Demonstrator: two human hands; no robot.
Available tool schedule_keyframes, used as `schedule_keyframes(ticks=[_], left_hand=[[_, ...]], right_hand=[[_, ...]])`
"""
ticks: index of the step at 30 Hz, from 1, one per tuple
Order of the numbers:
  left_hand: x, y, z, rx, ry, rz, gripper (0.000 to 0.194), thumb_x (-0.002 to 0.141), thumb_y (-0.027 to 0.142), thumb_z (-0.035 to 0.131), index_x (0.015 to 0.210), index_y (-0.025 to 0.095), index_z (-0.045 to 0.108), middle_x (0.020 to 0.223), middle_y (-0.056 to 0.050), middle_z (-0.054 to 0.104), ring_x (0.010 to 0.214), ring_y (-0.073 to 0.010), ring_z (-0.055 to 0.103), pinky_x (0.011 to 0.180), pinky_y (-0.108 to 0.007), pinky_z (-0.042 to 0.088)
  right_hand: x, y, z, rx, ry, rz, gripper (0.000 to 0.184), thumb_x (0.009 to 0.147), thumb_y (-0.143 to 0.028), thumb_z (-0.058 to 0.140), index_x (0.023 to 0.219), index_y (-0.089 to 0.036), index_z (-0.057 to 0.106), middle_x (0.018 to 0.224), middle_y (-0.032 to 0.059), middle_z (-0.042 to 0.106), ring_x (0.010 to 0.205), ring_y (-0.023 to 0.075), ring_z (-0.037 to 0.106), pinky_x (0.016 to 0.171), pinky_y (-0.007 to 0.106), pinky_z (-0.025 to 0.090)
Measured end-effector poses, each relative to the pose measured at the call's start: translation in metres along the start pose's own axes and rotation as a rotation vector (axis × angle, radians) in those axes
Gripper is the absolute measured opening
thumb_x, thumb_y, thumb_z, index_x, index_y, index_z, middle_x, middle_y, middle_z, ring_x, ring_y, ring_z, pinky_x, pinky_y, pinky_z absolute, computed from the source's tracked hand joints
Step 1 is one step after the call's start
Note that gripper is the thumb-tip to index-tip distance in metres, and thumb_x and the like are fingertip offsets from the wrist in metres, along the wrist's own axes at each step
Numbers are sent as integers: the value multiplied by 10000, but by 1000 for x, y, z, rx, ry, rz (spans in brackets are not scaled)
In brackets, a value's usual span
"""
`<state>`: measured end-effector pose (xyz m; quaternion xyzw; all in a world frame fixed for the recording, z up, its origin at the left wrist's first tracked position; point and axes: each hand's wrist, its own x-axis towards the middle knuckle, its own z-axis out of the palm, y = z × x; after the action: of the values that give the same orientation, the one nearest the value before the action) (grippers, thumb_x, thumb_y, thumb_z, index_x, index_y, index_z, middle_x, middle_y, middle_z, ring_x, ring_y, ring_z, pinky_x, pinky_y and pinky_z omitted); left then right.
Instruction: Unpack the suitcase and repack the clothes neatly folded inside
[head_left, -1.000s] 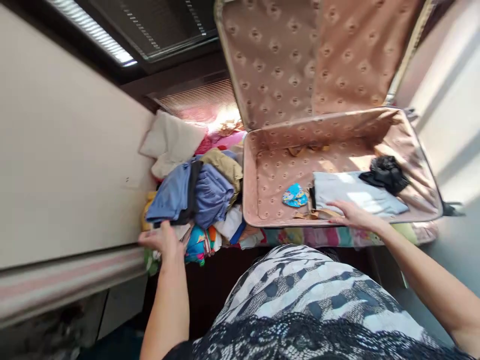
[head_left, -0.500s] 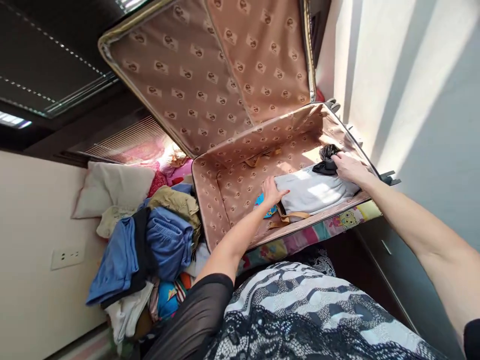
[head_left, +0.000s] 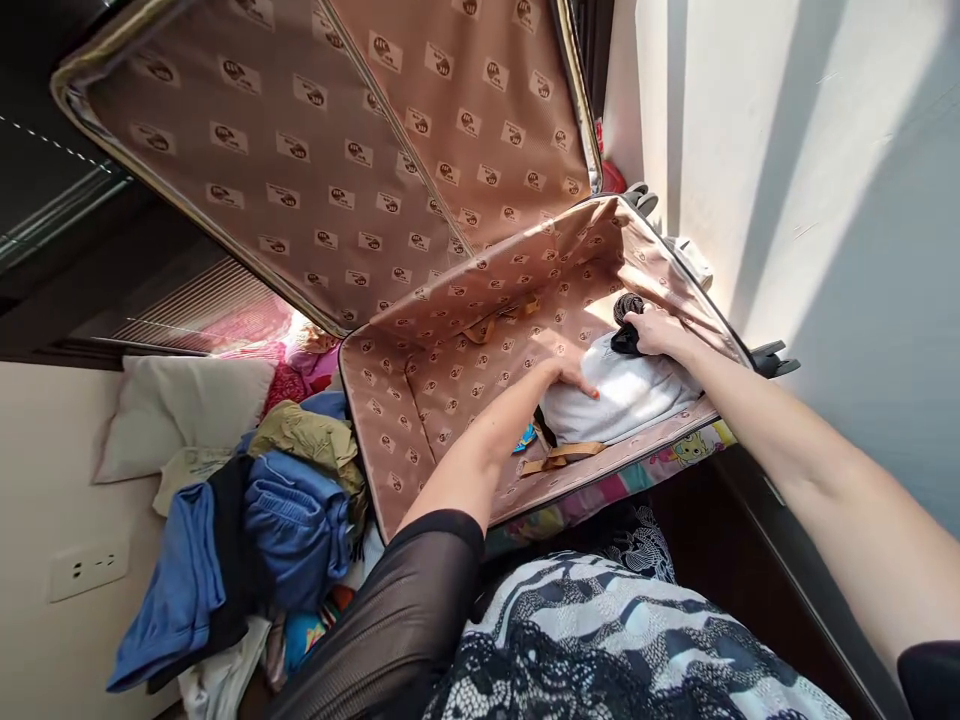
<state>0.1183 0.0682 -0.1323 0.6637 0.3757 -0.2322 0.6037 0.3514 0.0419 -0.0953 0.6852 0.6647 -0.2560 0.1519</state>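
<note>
A white folded garment (head_left: 637, 400) lies in the near right part of an open suitcase (head_left: 420, 430), its back edge bulging up. My left hand (head_left: 571, 374) rests on its left side, with a stretched digit lying over the cloth and the other fingers partly hidden. At the garment's far edge, my right hand (head_left: 658, 330) is closed on a small black cloth bundle (head_left: 625, 340). A dark patterned rolled piece (head_left: 628, 305) sits right behind that bundle. Beside the garment, under my left forearm, a bit of blue printed cloth (head_left: 526, 438) shows.
Tan straps (head_left: 562, 457) lie on the suitcase's near side and its far floor. The raised lid (head_left: 300, 180) stands behind. Left of the case are heaped clothes, including blue shorts (head_left: 296, 525), and a pale cushion (head_left: 184, 410). A white wall (head_left: 847, 200) borders the right.
My left hand has shifted right, onto the white garment, which now bulges and covers more of the blue cloth. My right hand keeps hold of the black bundle. The view has turned slightly.
</note>
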Motion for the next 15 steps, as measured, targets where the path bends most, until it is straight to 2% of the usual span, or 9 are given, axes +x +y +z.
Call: schedule_keyframes(ticks=[2,4,6,9,12,15], left_hand=[[-11,14,16,255,148,71,861,640,287,973,1434,166,664,1420,-163,733,1361,-343,658,1153,-367,499],[-24,27,41,421,281,82,900,714,228,925,1529,108,563,1422,-219,709,1327,-347,675,1098,-353,519],[-35,37,73,516,410,49,758,838,172,798,1540,78,527,1361,-250,715,1255,-350,702,1026,-384,541],[-45,43,120,636,579,13,535,1017,135,516,1551,99,527,1309,-241,717,1217,-340,694,1012,-444,524],[-48,42,149,696,633,31,556,1095,181,325,1634,155,463,1375,-236,683,1260,-342,645,1081,-519,467],[-45,38,154,647,628,8,588,1078,200,361,1659,250,431,1458,-214,636,1302,-351,598,1127,-583,417]], right_hand=[[-7,2,0,48,59,-1,637,858,-176,644,1494,-221,647,1436,233,574,1229,402,643,984,477,556],[-14,2,-1,129,140,28,593,837,-167,640,1425,-217,693,1370,214,630,1165,383,672,968,468,562],[-23,2,-5,231,274,81,536,806,-173,644,1334,-210,727,1264,187,692,1113,368,691,961,460,563],[-45,4,-9,393,560,108,432,756,-180,630,1172,-212,745,1130,133,748,1079,335,706,976,433,560],[-76,10,-8,526,815,88,348,711,-195,622,1041,-231,724,1047,82,759,986,287,708,948,402,568],[-104,16,0,618,926,94,325,696,-214,615,1012,-222,689,954,64,722,850,244,667,839,364,570]])
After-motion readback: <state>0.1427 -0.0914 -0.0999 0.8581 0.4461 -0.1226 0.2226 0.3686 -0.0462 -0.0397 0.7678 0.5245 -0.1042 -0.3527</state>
